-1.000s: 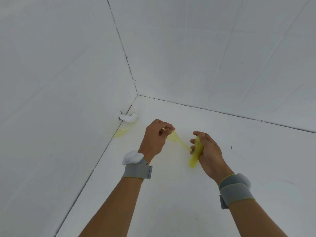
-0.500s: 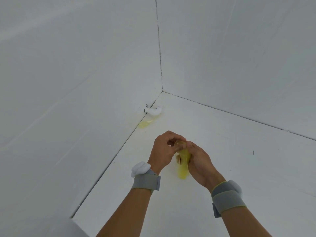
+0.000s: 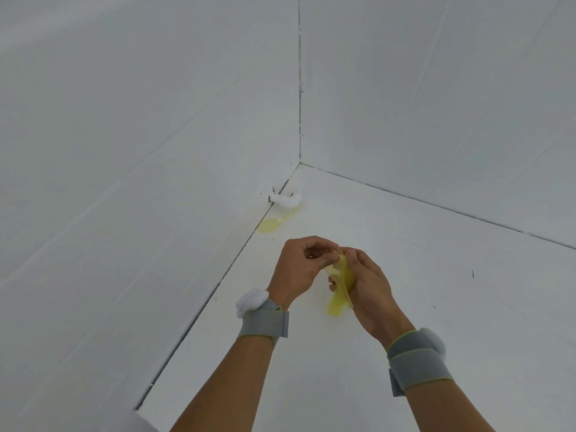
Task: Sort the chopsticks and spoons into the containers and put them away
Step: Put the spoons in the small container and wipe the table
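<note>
Yellow translucent spoons gripped by right hand; left hand pinching (fingers curled).

- Bright, even, diffuse light; no clear source shows.
- White walls look washed out, nearly featureless.
- Shadows beneath the forearms are faint.
- Wide-angle lens bends seams toward the edges.
- Slight overall softness.

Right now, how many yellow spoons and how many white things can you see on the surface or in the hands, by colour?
Yellow: 3 (two translucent yellow spoons held together, gripped by the right hand with the left hand pinching their top end, and a yellow spoon by the wall)
White: 1 (a white object in the corner)
Total: 4
</note>
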{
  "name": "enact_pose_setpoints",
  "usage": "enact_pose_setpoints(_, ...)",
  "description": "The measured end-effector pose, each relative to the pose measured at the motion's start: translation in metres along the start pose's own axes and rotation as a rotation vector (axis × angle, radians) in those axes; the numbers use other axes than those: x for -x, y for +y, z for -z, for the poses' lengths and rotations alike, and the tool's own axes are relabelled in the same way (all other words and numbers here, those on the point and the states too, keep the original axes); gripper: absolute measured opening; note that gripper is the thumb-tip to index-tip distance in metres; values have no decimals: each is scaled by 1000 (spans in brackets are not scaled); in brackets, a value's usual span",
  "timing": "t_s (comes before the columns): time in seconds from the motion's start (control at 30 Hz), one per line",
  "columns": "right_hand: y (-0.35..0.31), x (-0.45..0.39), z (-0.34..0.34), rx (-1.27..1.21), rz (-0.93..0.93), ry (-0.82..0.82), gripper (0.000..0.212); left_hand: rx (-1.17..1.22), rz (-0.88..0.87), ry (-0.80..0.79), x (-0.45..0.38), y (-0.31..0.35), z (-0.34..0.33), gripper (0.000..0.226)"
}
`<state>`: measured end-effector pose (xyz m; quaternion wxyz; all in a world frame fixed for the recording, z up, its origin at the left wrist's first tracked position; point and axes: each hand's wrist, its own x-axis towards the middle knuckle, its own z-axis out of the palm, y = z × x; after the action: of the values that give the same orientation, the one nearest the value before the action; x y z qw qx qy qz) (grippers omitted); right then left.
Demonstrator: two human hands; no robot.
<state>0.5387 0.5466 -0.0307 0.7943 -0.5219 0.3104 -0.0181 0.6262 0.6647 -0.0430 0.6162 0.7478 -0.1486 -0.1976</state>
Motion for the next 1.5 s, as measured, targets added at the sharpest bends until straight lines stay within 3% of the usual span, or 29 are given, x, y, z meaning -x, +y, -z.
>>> enact_pose_setpoints(0.17,-6,-1,1,-25,-28,-71,32,-75,-38,-133,-9,5,8,12)
enact_pose_setpoints(0.37,-9,-8,-3,-102,-43,-88,34,-196,-126,-97,-21,1,6,20)
enact_pose_setpoints(0.7,-8,-21,-7,-179,-16,-117,36,-176,-193,201,-18,-14,-7,17)
enact_pose_setpoints(0.9,-6,-30,-11,-181,4,-57,36,-242,-242,257,-19,-25,-19,13)
enact_pose_setpoints(1.27,-6,-41,-10,-228,6,-25,31,-213,-206,103,-24,-26,-10,17)
enact_pose_setpoints(1.37,-4,-43,-9,-252,-18,22,28,-285,-239,329,-30,-23,0,12)
enact_pose_setpoints(1.43,-4,-44,-6,-232,-17,37,28,-459,-221,561,-40,-27,13,14)
enact_pose_setpoints(1.5,-4,-44,-2,-213,-14,41,28,-643,-138,660,-48,-33,25,22)
